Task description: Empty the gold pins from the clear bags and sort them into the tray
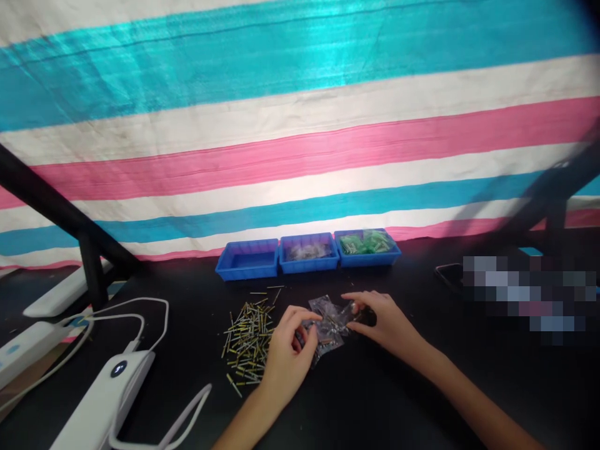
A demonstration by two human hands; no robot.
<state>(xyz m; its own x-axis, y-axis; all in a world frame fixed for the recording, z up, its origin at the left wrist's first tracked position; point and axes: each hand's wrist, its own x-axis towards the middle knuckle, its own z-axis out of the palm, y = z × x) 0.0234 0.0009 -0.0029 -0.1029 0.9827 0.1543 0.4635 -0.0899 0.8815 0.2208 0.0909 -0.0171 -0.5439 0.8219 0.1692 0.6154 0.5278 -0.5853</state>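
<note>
You are holding your left hand [285, 347] curled narrow and your right hand [387, 317] wider, clear plastic bags [329, 310] lying between them; whether either is gripping, I cannot tell. Thin pins [248, 337] are lying left of your left hand; blue trays [309, 265] are sitting beyond.

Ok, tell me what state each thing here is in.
Left hand: fingers curled
Right hand: fingers bent
Clear bags: crumpled, between the hands
Yellow and silver pins: loose, piled
Left tray: open-topped
Middle tray: open-topped, holding pale contents
Right tray: open-topped, holding green contents
Power bank: display lit, cable plugged in
</note>
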